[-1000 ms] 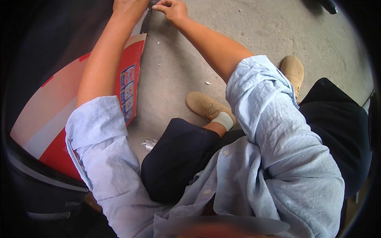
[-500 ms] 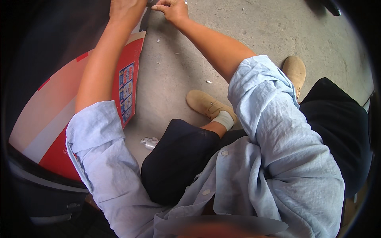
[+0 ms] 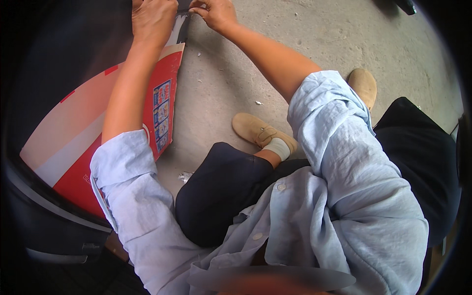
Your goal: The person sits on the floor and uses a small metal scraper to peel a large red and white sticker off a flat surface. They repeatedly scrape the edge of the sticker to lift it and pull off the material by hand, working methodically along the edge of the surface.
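A dark curved body (image 3: 54, 231) fills the lower left edge. Above it lies a large red and cream cardboard sheet (image 3: 83, 142) on the concrete floor (image 3: 295, 29), with a strip of small coloured pictures along its right edge. The left hand (image 3: 152, 19) rests on the sheet's top corner, fingers curled down against it. Just beside it a narrow dark strip (image 3: 183, 19) runs up from that corner to the top edge of the view. The right hand (image 3: 214, 12) pinches the strip near its top, fingertips drawn close together. Small white scraps dot the floor below the hands. Farther right, two tan shoes (image 3: 260, 132) sit on the concrete, the person crouching in dark trousers and a pale blue shirt with rolled sleeves.
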Demonstrator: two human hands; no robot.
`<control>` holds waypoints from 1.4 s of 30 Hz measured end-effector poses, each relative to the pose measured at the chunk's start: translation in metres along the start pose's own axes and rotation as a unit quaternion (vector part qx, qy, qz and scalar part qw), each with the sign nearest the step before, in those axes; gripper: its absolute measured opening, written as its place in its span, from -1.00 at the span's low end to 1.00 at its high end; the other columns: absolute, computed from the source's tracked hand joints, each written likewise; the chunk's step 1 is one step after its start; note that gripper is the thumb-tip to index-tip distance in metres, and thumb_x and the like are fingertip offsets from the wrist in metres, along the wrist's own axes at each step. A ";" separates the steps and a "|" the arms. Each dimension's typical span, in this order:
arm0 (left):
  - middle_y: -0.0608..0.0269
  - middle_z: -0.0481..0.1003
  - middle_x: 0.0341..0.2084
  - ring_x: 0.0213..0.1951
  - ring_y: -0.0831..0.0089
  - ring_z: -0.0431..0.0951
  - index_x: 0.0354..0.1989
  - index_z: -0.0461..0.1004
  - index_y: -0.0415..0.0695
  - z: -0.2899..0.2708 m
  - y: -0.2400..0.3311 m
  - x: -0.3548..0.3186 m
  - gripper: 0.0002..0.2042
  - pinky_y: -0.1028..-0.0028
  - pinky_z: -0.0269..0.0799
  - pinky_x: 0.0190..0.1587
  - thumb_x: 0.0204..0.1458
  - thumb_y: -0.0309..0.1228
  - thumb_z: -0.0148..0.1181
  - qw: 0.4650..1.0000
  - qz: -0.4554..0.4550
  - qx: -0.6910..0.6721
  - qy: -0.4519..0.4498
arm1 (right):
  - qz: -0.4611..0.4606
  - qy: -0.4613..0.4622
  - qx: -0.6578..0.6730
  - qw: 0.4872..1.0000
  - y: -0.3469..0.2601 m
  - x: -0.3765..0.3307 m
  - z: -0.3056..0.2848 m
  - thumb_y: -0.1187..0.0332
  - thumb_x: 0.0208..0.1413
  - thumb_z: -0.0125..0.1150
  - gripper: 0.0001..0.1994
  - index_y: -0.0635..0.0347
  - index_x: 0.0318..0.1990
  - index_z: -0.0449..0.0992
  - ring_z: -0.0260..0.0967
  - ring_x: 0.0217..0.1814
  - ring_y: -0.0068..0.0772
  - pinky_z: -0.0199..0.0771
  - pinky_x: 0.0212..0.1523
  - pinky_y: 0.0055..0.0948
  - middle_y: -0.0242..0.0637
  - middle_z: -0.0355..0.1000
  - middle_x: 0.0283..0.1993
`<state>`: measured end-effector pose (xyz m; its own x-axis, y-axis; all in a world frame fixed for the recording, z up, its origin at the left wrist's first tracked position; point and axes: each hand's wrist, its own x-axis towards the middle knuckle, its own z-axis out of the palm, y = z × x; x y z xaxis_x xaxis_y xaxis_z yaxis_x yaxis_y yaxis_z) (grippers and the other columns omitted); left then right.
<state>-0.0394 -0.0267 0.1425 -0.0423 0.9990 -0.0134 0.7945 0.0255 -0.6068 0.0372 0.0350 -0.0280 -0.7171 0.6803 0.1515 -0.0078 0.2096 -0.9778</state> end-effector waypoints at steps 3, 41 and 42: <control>0.38 0.44 -0.46 -0.13 0.38 0.39 -0.66 0.62 0.02 -0.001 0.003 0.002 -0.90 0.29 0.14 0.06 -0.21 -0.32 0.23 1.000 -0.022 0.018 0.001 | -0.064 0.012 -0.038 0.997 -0.005 0.002 -0.004 0.28 -0.02 0.37 -0.87 0.07 -0.34 0.60 0.45 -0.16 -0.08 0.43 -0.11 -0.14 -0.23 0.49 -0.31; 0.41 0.46 -0.35 -0.13 0.41 0.41 -0.44 0.62 0.02 0.008 0.068 -0.034 -0.89 0.30 0.20 -0.04 -0.07 -0.38 0.16 0.988 -0.062 0.014 -0.141 | -0.174 -0.051 -0.185 0.966 0.028 -0.029 -0.001 0.26 0.00 0.36 -0.89 -0.23 -0.29 0.63 0.44 -0.13 -0.35 0.23 -0.06 -0.14 -0.53 0.54 -0.28; 0.38 0.47 -0.34 -0.12 0.39 0.42 -0.44 0.61 0.00 0.005 0.070 -0.046 -0.91 0.28 0.21 -0.05 -0.07 -0.38 0.18 0.983 -0.095 -0.013 -0.156 | -0.171 -0.079 -0.164 0.968 0.024 -0.033 -0.002 0.27 0.00 0.35 -0.88 -0.20 -0.27 0.63 0.45 -0.12 -0.34 0.26 -0.04 -0.15 -0.51 0.54 -0.26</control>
<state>0.0152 -0.0707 0.0970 -0.3727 0.9161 -0.1477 0.7695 0.2161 -0.6009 0.0625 0.0189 -0.0561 -0.8093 0.4209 0.4098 -0.0614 0.6332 -0.7715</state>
